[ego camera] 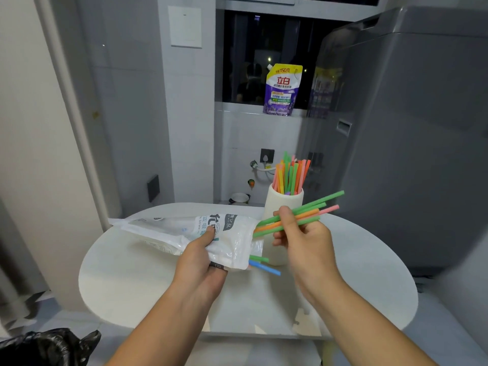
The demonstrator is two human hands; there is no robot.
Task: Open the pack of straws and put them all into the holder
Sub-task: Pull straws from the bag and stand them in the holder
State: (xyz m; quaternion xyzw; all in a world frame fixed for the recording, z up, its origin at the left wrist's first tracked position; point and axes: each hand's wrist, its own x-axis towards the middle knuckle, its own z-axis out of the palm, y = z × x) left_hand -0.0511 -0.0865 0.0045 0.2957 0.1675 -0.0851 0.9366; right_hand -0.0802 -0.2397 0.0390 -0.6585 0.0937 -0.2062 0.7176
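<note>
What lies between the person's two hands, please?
In the head view, the open end of the pack, gripped by the left hand, lies there, with green and blue straws poking out toward the right hand.

Even indoor light, dark window, wide-angle bending, blurred edges.

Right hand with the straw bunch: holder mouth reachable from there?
Probably yes: right hand, gripping the straw bunch, is just in front of the holder, nothing between; left hand and pack sit aside, though standing straws crowd the mouth.
</note>
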